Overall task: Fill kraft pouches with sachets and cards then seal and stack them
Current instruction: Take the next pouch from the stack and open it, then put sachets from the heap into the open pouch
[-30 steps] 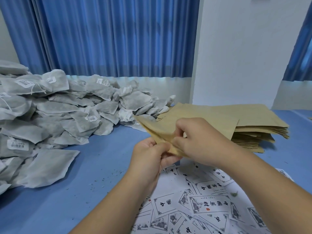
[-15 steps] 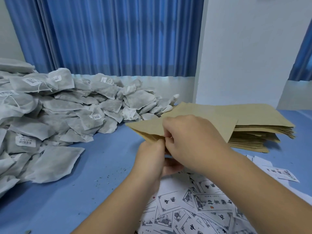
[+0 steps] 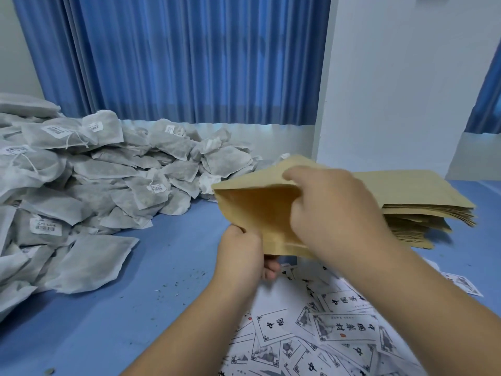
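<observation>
Holding the kraft pouch [image 3: 254, 213] mid-frame, left hand [image 3: 240, 256] gripping its lower edge, right hand [image 3: 333, 210] pinching the upper lip — mouth gaping toward the sachet heap [image 3: 95, 185] at frame left, nearer the left hand.

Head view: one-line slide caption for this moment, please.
Left hand and right hand hold a kraft pouch open above printed cards; sachet heap left, pouch stack right.

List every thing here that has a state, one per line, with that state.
kraft pouch: held up, mouth open
left hand: grips pouch's lower edge
right hand: grips pouch's upper wall
pouch stack: lying flat
sachets: heaped loose
cards: scattered, print up
</observation>
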`<state>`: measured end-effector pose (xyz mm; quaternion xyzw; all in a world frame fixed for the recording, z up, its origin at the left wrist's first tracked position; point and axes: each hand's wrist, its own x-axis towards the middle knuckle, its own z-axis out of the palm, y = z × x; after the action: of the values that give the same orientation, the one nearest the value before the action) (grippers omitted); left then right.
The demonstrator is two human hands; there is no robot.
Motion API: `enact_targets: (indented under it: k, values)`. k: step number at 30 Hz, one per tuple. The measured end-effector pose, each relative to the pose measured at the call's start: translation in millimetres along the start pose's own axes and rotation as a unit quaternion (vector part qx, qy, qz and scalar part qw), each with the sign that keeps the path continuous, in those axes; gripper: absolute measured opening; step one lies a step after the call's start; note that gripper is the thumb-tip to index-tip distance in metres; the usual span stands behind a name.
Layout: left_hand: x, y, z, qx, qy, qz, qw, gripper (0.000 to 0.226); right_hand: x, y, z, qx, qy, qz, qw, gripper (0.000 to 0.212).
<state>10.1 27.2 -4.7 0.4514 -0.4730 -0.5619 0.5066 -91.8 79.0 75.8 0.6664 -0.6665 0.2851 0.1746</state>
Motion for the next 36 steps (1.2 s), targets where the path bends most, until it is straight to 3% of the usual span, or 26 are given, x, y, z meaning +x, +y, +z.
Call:
enact_targets:
  k: [2,5,8,13,17,21,23,24,26,27,28,30,32,36]
  values:
    - [3,0,-2,-0.026,-0.007,-0.042,0.999,0.012,6,13,-8,0.033,0.049,0.035,0.998,0.039]
    - [6,-1,-4,-0.073,-0.022,-0.078,0.994,0.012,10,19,-10,0.069,0.014,0.058,0.996,0.042]
    - [8,-1,-6,-0.082,-0.042,-0.058,0.994,0.018,8,14,-3,0.109,-0.032,0.025,0.993,0.034]
    - [9,5,-18,-0.084,-0.05,-0.022,0.995,0.019,8,14,0,0.214,-0.03,0.011,0.976,0.041]
    - [10,12,-32,0.065,-0.039,0.03,0.997,0.012,6,15,6,0.241,-0.043,0.015,0.97,0.043]
    - [6,22,-49,0.193,-0.039,0.107,0.975,0.016,5,10,13,0.265,-0.052,0.02,0.963,0.046]
    - [8,25,-61,0.308,0.057,0.16,0.936,0.024,5,10,16,0.277,-0.06,0.028,0.959,0.047]
    - [10,26,-69,0.41,0.138,0.181,0.883,0.03,5,10,18,0.281,-0.063,0.036,0.957,0.046]
    - [14,30,-90,0.602,0.275,0.156,0.733,0.036,6,11,21,0.281,-0.064,0.044,0.957,0.044]
    - [17,32,-102,0.652,0.299,0.106,0.689,0.041,6,11,22,0.28,-0.064,0.046,0.957,0.043]
    - [19,32,-113,0.672,0.298,0.045,0.677,0.045,7,11,22,0.28,-0.065,0.048,0.956,0.042]
    - [22,28,-132,0.651,0.267,-0.068,0.708,0.052,6,11,23,0.282,-0.069,0.048,0.956,0.042]
    - [26,22,-142,0.631,0.24,-0.124,0.727,0.054,6,13,24,0.283,-0.076,0.048,0.955,0.042]
    - [31,16,-143,0.609,0.246,-0.093,0.748,0.042,6,17,26,0.282,-0.077,0.048,0.955,0.043]
